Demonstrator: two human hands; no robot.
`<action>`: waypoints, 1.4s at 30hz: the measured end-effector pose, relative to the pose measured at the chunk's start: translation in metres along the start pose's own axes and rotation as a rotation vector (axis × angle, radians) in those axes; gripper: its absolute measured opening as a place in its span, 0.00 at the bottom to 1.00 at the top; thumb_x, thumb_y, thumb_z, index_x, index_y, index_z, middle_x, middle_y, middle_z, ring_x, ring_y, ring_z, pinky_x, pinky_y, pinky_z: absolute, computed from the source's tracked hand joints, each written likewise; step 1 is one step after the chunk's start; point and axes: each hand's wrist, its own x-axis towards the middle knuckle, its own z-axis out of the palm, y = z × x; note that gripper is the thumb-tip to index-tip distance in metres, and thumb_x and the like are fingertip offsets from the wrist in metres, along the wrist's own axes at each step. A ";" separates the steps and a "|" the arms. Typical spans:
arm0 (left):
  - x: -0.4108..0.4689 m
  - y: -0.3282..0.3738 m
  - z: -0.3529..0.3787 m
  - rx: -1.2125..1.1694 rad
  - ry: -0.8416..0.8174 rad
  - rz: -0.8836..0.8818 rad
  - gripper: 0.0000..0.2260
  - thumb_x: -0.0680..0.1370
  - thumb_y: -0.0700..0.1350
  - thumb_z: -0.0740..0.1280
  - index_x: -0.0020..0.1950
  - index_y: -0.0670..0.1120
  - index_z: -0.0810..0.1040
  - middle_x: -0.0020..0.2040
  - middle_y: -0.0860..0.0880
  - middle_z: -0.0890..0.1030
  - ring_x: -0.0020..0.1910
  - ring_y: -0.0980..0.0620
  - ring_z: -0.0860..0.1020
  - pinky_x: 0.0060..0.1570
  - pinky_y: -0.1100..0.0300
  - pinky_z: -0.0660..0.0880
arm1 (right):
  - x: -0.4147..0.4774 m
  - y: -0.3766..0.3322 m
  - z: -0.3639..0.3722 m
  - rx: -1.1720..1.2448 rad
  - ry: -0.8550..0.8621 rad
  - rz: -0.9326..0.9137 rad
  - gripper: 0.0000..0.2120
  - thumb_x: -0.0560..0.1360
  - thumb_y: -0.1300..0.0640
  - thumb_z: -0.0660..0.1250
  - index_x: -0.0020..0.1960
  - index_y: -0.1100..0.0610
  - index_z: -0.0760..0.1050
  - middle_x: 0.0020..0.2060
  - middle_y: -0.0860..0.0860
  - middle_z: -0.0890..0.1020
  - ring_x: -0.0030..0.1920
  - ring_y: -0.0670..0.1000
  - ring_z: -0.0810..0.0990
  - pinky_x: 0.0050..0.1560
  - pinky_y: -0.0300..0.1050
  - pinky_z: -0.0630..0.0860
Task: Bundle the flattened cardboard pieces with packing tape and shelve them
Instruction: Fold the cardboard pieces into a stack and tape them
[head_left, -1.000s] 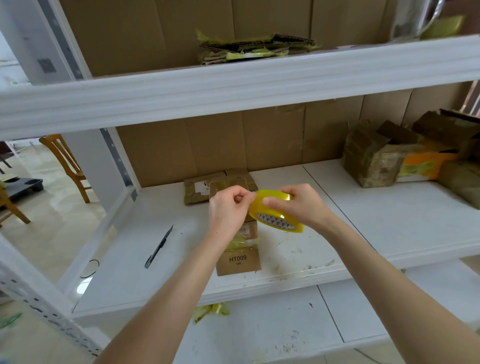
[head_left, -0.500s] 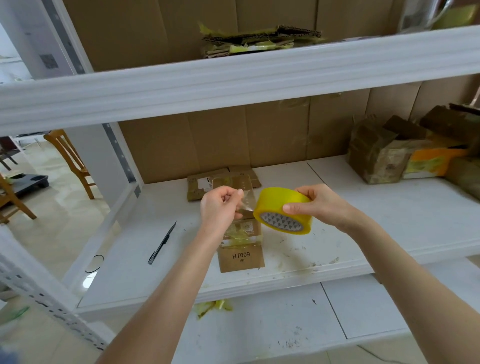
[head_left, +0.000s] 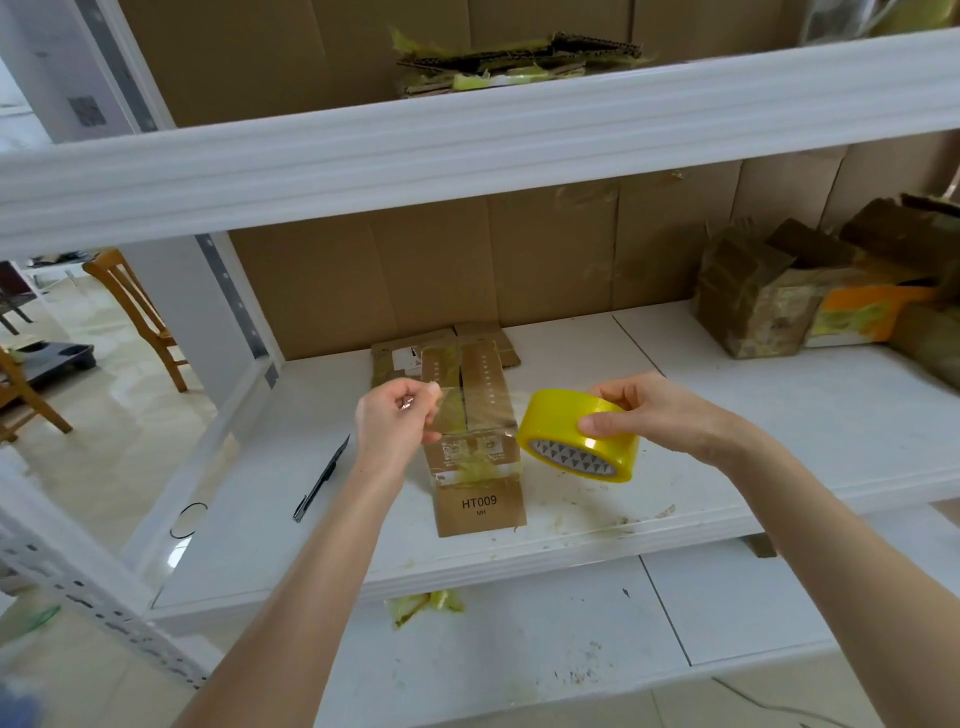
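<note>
Head view: a yellow tape roll (head_left: 582, 439) is being gripped by the right hand (head_left: 652, 413); its clear strip (head_left: 475, 410) is being pinched by the left hand (head_left: 397, 418) above flattened cardboard pieces (head_left: 475, 452) on the shelf (head_left: 727, 441).

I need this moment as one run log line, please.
left hand: pinches tape strip | right hand: grips tape roll | cardboard pieces: flat on shelf
</note>
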 end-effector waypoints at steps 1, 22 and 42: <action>-0.003 -0.002 0.000 0.009 -0.004 0.003 0.08 0.78 0.42 0.68 0.38 0.46 0.80 0.32 0.50 0.76 0.27 0.63 0.76 0.32 0.63 0.78 | 0.002 -0.001 -0.001 -0.041 0.026 0.006 0.18 0.65 0.40 0.71 0.45 0.54 0.81 0.38 0.48 0.83 0.39 0.43 0.81 0.42 0.38 0.74; -0.020 -0.033 -0.034 -0.015 0.188 0.019 0.07 0.76 0.42 0.69 0.39 0.51 0.80 0.35 0.52 0.81 0.31 0.63 0.78 0.30 0.68 0.76 | 0.029 0.007 0.038 -0.766 0.517 0.063 0.11 0.75 0.40 0.64 0.57 0.37 0.77 0.48 0.46 0.82 0.45 0.49 0.74 0.39 0.41 0.67; 0.003 -0.072 -0.019 0.008 0.193 -0.078 0.10 0.75 0.42 0.71 0.36 0.56 0.79 0.35 0.56 0.82 0.38 0.57 0.80 0.30 0.68 0.75 | 0.060 0.045 0.068 -0.816 0.637 0.026 0.07 0.77 0.47 0.64 0.54 0.42 0.77 0.44 0.47 0.82 0.47 0.53 0.78 0.48 0.46 0.67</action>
